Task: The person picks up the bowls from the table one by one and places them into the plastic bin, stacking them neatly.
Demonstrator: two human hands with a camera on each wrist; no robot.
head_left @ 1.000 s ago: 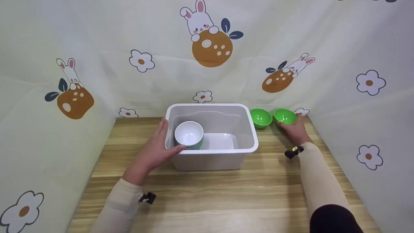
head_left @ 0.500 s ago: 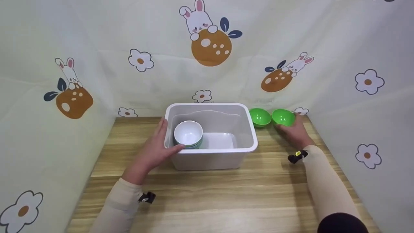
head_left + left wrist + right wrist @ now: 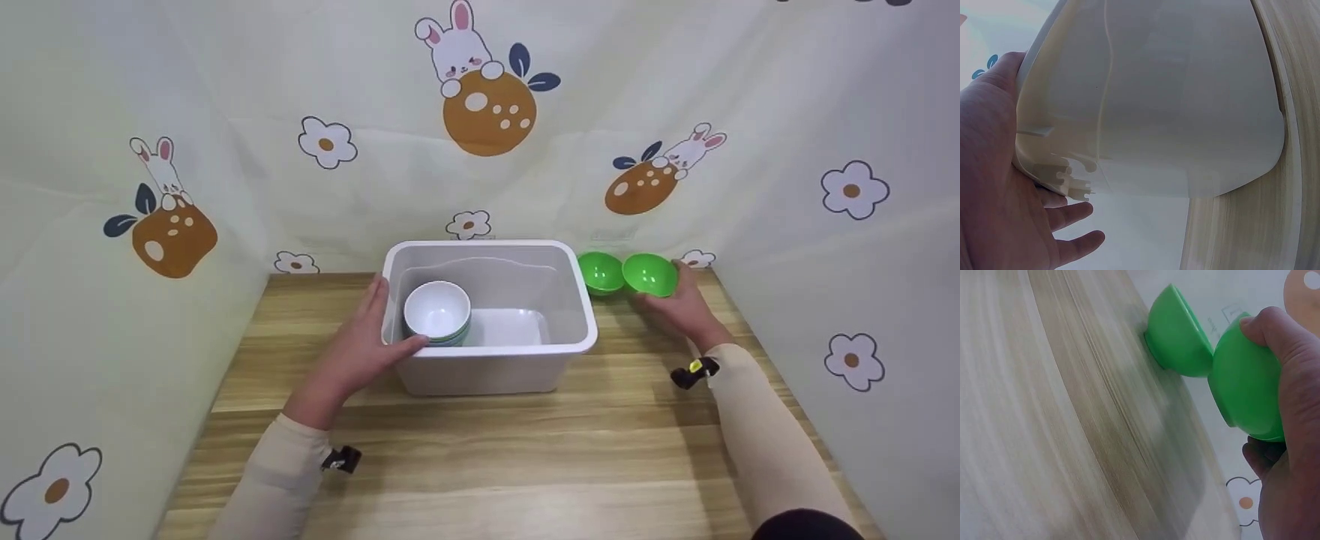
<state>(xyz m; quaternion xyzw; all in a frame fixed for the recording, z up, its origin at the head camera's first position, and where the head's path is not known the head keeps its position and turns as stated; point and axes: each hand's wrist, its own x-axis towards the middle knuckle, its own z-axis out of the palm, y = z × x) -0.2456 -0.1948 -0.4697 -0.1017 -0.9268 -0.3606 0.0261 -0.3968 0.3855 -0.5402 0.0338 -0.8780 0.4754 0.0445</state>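
Closer to the single pale grey tub than a second before, the gripped green bowl was right of it, the right grip curled about its side. Another green bowl, making two, stood on the desk just beside the tub; both were glossy and round. One nested stack, white bowl uppermost, sat inside the tub's left, its lower bowls too hidden to count. Only the right wrist view showed the green bowls' outsides fully. The left grip, unclenched, lay against the tub's left rim, fingers extended.
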